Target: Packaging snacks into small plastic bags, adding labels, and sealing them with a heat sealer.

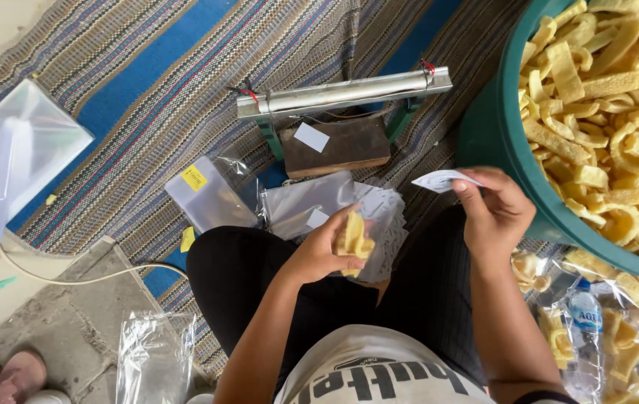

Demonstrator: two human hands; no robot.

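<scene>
here the left hand (319, 251) is closed around a few yellow chips (354, 239) above the lap, while the right hand (495, 213) pinches a small white paper label (439, 180) just left of the green tub (495, 135) of chips.

Left hand (319, 251) gripping yellow chips (354, 238), right hand (495, 213) pinching paper label (439, 180) — green tub (495, 127) beside

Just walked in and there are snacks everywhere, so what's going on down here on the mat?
A person sits on a striped mat. Their left hand grips a small clear bag of yellow chips, while the right hand pinches a small white paper slip. A big green tub of the same chips stands at their right, a metal sealing bar lies ahead, and filled bags sit by their right leg.
</scene>
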